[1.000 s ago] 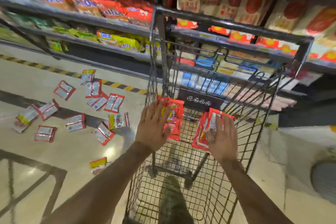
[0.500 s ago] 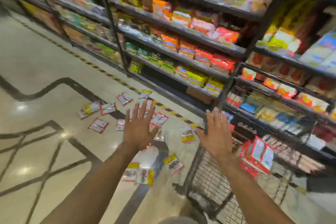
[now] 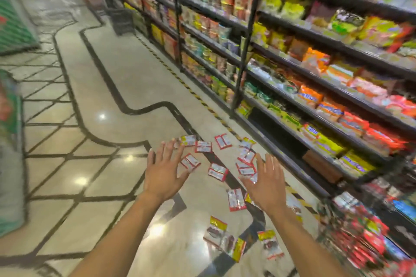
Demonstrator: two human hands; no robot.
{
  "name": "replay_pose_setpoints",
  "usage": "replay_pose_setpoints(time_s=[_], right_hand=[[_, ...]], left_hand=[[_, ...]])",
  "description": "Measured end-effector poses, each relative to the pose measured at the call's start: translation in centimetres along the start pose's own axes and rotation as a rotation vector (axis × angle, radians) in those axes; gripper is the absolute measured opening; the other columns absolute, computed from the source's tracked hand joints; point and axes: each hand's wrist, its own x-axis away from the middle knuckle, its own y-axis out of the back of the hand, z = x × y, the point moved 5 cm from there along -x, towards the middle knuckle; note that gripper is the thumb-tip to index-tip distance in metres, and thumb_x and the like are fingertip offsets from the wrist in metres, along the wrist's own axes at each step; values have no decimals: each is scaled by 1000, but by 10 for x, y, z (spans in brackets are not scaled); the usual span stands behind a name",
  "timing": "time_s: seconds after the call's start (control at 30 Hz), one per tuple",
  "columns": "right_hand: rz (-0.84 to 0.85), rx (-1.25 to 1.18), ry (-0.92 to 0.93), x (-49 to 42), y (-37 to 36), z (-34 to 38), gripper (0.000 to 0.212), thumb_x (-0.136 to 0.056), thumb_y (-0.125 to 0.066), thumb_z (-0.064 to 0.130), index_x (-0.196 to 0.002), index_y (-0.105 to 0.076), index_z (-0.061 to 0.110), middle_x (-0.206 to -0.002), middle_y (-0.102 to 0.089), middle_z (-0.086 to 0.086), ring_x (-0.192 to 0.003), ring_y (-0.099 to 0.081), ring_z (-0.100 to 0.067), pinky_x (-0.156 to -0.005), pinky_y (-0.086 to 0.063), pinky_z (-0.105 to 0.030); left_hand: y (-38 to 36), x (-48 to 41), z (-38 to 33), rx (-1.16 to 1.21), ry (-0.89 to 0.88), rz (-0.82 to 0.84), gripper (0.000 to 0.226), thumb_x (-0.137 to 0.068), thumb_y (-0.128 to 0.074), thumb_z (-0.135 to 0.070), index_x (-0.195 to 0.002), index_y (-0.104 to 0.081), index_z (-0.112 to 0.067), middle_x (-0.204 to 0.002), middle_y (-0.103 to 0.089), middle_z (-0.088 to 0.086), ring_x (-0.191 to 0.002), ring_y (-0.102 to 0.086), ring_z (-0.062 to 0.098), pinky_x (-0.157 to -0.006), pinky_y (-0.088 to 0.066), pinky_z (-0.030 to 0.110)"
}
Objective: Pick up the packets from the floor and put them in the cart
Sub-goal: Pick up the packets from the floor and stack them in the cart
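Both hands are spread and empty, the left hand [image 3: 165, 172] and right hand [image 3: 265, 183] held out above the packets [image 3: 217, 171], which lie scattered flat on the floor [image 3: 101, 87] beside the shelves [image 3: 292, 87]; the cart [image 3: 360, 238] is a blur at lower right, with red packs in it; the packets look light, thin and limp, probably slick foil on polished tile; best pinched at an edge or corner, or scooped together, several at once.
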Motion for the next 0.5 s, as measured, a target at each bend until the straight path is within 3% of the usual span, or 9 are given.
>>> replay_pose_setpoints(time_s=[0.1, 0.2, 0.5], right_hand=[[28, -1, 14, -23, -13, 32, 93, -92, -32, 80, -166, -22, 24, -174, -15, -12, -160, -14, -37, -130, -14, -54], [30, -26, -9, -53, -32, 47, 95, -89, -25, 83, -167, -12, 29, -176, -2, -5, -163, -2, -33, -129, -4, -52], [106, -53, -120, -209, -121, 48, 94, -91, -39, 81, -166, -14, 29, -176, -5, -6, -162, -2, -34, -129, -10, -56]], left_hand=[[-5, -19, 32, -7, -2, 20, 85, -95, -37, -74, -166, -16, -33, -175, -10, 2, -161, -11, 31, -126, -9, 58], [-15, -52, 50, -20, -34, 40, 86, -97, -39, -72, -167, -8, -34, -176, -2, 1, -162, -1, 28, -127, -2, 55], [-86, -231, 61, -40, -174, 175, 86, -95, -32, -76, -166, -16, -30, -175, -9, 5, -161, -10, 35, -128, -7, 61]])
